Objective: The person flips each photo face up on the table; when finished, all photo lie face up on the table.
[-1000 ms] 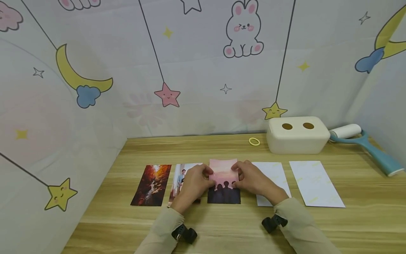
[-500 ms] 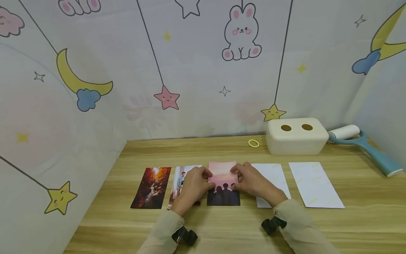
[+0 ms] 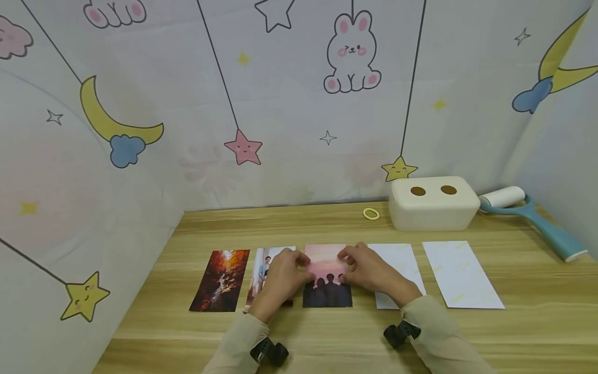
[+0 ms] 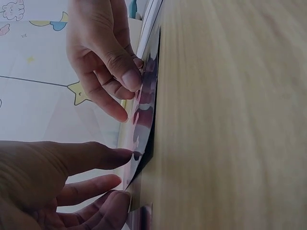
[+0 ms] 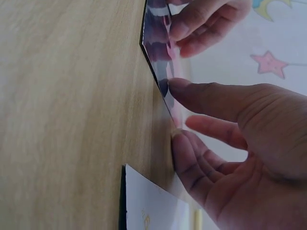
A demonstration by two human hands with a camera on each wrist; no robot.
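A photo print with a pink sky and dark silhouettes of people lies face up, middle in a row. My left hand pinches its left edge, thumb on the face and fingers at the rim. On the opposite edge my right hand pinches in the same way. Both wrist views show the print bowed slightly, its ends a little off the wood. Left of it are a photo of people, partly covered by my left hand, and an autumn forest photo. The white sheet is partly behind my right hand.
Another white sheet lies at the row's right end. Behind stand a cream box with two holes and a yellow ring. A blue-handled lint roller lies at back right, near the patterned cloth wall.
The head view has tilted up slightly, so everything sits lower in it. Both hands stay on the pink photo's edges, and its top edge looks straighter than a second ago.
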